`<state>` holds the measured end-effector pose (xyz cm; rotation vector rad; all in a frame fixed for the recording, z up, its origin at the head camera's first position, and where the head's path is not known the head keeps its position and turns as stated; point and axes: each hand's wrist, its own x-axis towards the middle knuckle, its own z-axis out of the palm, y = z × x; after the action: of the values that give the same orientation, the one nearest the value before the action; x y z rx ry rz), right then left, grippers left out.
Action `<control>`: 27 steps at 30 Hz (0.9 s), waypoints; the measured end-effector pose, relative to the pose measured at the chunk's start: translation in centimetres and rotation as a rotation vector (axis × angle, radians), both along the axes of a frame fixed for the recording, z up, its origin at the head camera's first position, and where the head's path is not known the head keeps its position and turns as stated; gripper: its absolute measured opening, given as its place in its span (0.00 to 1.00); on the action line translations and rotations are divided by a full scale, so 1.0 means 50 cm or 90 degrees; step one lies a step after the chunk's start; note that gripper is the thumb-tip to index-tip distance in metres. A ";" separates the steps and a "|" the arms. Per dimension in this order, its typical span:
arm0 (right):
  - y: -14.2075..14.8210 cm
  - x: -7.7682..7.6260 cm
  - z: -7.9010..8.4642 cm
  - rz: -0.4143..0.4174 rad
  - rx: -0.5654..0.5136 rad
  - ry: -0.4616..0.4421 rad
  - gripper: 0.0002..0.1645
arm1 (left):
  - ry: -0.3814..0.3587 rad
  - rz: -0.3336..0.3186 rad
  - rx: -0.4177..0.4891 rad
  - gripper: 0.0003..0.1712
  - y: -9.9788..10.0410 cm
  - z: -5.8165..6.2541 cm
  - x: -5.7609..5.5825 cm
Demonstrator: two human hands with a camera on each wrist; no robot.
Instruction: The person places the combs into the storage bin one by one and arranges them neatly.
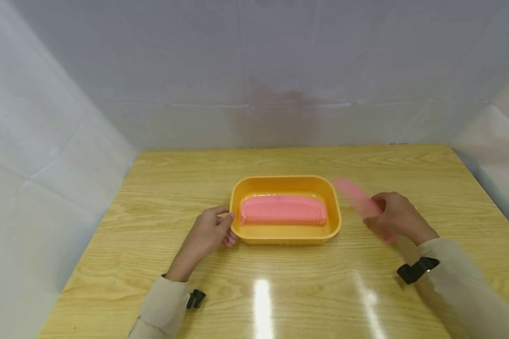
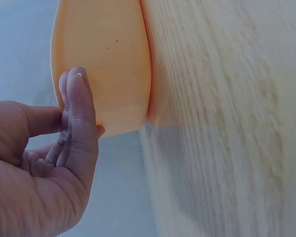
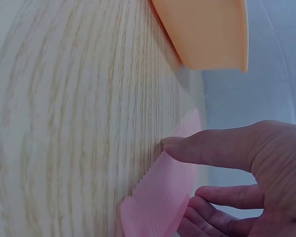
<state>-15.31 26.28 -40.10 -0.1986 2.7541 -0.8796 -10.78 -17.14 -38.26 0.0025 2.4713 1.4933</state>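
Note:
A pink comb point(image 1: 283, 210) lies inside the yellow-orange plastic tray point(image 1: 286, 241), its teeth towards the near side. At the tray's left end, my left hand point(image 1: 212, 228) grips the wall, with fingertips against the outside, as the left wrist view shows on the tray wall point(image 2: 108, 59). To the right of the tray, my right hand point(image 1: 396, 214) holds a second pink comb point(image 1: 354, 195), which slants and looks blurred in the head view. Up close, the thumb point(image 3: 207, 146) presses on this comb point(image 3: 163, 192) near its teeth, while the other fingers are behind it.
Under everything is a wood-grain table point(image 1: 174, 179). Pale sheeting point(image 1: 186, 70) hangs behind it and along both sides. Each wrist wears a small black device, such as the right strap point(image 1: 417, 270). Light glares off the table's near part.

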 end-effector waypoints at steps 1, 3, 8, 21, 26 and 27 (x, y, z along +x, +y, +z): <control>0.000 0.001 0.001 0.000 0.001 0.003 0.43 | 0.000 -0.001 0.001 0.22 0.000 0.000 0.000; 0.001 0.001 0.002 0.002 0.004 0.012 0.43 | 0.000 -0.001 0.002 0.22 0.000 0.000 0.000; 0.005 0.001 0.004 0.005 0.004 0.025 0.40 | -0.001 -0.002 0.007 0.22 -0.001 -0.002 -0.001; 0.014 -0.005 0.011 0.017 0.042 0.015 0.39 | 0.002 -0.012 0.020 0.22 -0.001 -0.004 -0.001; 0.024 -0.002 0.012 -0.005 0.050 -0.019 0.41 | 0.002 -0.013 0.018 0.22 -0.001 -0.002 0.000; 0.026 -0.002 0.013 -0.008 0.046 -0.029 0.41 | 0.003 -0.013 0.017 0.22 -0.002 -0.002 0.000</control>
<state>-15.39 27.56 -39.47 -0.1464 2.7431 -0.7755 -10.77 -17.22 -38.35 0.0359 2.4468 1.5192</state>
